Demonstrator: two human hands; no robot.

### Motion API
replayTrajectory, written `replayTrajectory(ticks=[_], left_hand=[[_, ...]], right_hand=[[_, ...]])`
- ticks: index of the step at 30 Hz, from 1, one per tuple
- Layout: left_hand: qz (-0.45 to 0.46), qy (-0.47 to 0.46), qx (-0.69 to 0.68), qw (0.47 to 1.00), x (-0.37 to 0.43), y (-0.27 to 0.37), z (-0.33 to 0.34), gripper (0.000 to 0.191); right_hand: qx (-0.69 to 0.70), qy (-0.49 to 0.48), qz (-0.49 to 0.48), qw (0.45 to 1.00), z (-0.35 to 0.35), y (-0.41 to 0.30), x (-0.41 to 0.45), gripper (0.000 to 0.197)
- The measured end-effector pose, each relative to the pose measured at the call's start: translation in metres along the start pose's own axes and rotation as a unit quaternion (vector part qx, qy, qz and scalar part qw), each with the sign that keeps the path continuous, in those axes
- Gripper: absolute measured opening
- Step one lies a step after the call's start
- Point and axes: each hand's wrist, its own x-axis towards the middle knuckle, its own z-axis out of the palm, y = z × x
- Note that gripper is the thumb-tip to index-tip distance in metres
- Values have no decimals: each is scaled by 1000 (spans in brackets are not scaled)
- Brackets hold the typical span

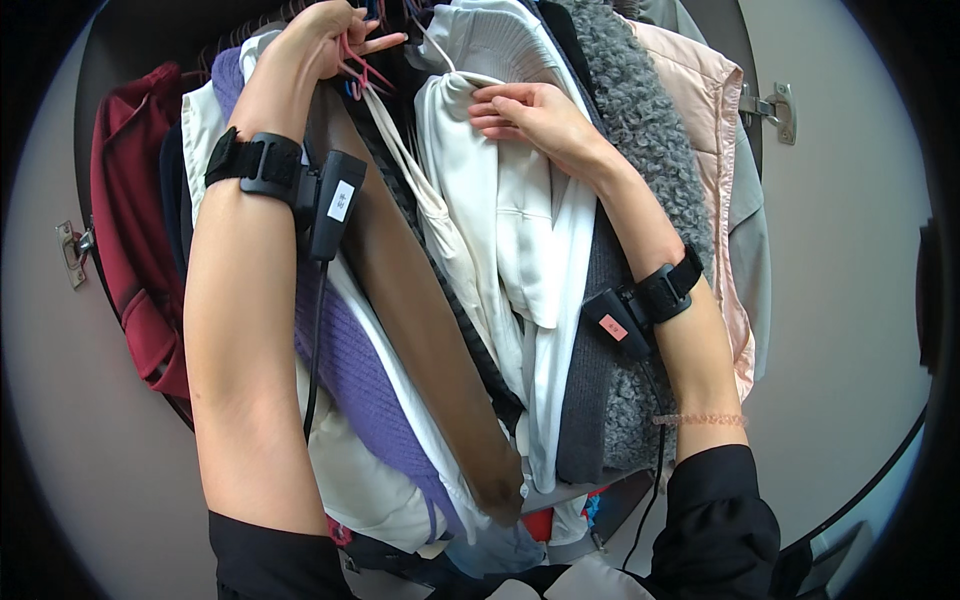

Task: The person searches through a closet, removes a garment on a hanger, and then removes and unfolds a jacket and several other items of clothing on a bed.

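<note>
At the top of the open wardrobe, my left hand is closed around a pink clothes hanger, with one finger stretched out to the right. Off-white fabric straps hang down from just below that hanger. My right hand lies against a white hanging garment, near its gathered top. Its fingers are extended side by side over the cloth, and no fabric shows clearly pinched in them. Between my forearms hangs a long brown smooth garment, next to a purple knit.
A dark red garment hangs at the far left. To the right are a grey curly fleece coat and a pale pink padded garment. Metal hinges hold the open doors. Cables trail from both wrist-strapped devices.
</note>
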Motion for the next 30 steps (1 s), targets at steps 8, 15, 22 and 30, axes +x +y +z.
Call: replayTrajectory(ticks=[8,15,22,30], left_hand=[[90,-5,22,996,6,-24,-5,13],[176,-91,-68,978,2,-13,-24,14],[172,-95,-18,980,-31,3,-20,27],[134,-64,56,987,-129,28,1,26]], right_hand=[[12,-4,20,1000,-5,0,-1,35],[60,21,17,998,-6,3,2,31],[49,20,14,998,-8,3,-1,31],[-8,22,20,1000,-8,16,-5,34]])
